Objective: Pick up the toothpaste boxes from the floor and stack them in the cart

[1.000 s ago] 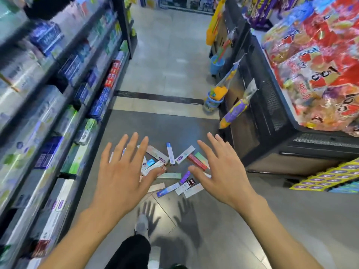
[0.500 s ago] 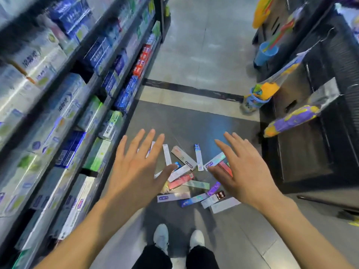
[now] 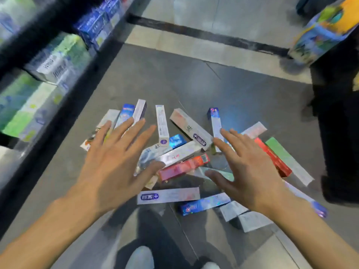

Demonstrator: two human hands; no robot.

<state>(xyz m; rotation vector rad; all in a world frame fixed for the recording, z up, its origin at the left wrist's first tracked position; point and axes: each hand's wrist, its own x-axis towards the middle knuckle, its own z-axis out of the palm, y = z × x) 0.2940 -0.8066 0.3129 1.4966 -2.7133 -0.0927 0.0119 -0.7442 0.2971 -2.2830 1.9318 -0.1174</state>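
Left hand (image 3: 110, 162) and right hand (image 3: 250, 169), fingers spread, empty, above toothpaste boxes (image 3: 180, 152) heaped crisscross on the floor (image 3: 242, 90). Risk: scooping overlapped boxes, spilling some. No cart in view.

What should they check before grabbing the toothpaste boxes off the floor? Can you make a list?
1. Left hand free to grab: ok, fingers spread, holding nothing.
2. Right hand free to grab: ok, open and holding nothing.
3. Boxes within reach: ok, the pile of toothpaste boxes lies on the floor right under both hands.
4. Easy box to take first: ok, the red box lies on top between the hands, nothing covering it.
5. Boxes lie neatly: not ok, they cross and overlap each other.
6. Cart ready nearby: cannot tell, no cart shows in this view.
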